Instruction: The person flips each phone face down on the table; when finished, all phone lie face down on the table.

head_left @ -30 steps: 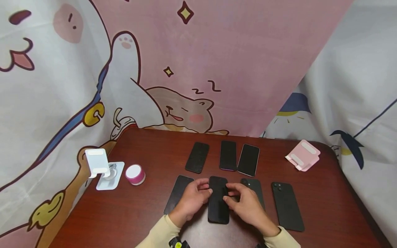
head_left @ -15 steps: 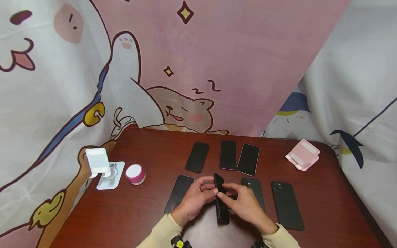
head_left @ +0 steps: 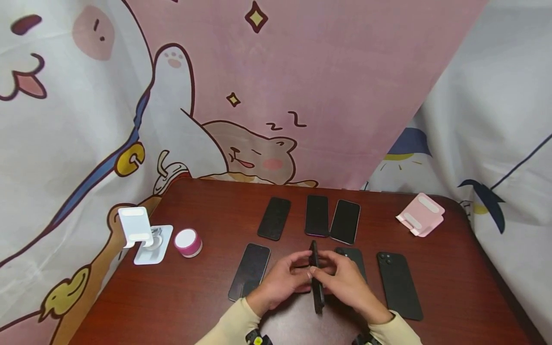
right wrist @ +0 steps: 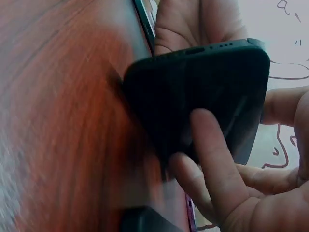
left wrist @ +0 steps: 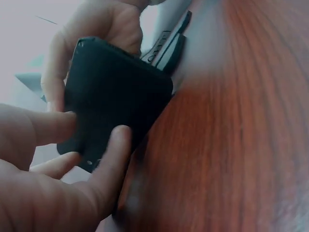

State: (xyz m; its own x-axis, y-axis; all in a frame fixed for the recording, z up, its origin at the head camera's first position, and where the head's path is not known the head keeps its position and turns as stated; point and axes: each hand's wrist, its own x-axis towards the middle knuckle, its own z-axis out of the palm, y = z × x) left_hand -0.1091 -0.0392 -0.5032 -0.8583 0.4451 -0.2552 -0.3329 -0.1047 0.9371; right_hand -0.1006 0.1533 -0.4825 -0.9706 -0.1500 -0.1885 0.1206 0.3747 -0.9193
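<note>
A black smartphone (head_left: 318,292) stands on its long edge, nearly upright, between the two hands at the front middle of the table. The left hand (head_left: 282,282) holds it from the left, thumb at the upper edge and fingertips on one broad face, seen dark in the left wrist view. From the other side the right hand (head_left: 351,287) grips it, its thumb also near the top edge. In the right wrist view the right fingers (right wrist: 212,150) lie against a glossy dark face of the phone. Its lower edge is close to the wood; contact cannot be told.
Phones lie around the hands: one left (head_left: 251,270), one partly covered at right (head_left: 357,261), another farther right (head_left: 398,286), and three behind, including a silver-edged one (head_left: 345,221). A white stand (head_left: 138,225), a pink-and-white jar (head_left: 188,242) and a pink stand (head_left: 421,215) stand near the sides.
The phone lay flat with its screen up between the hands. Its left edge has been lifted, turning it onto its long edge, and the left hand has shifted right with it.
</note>
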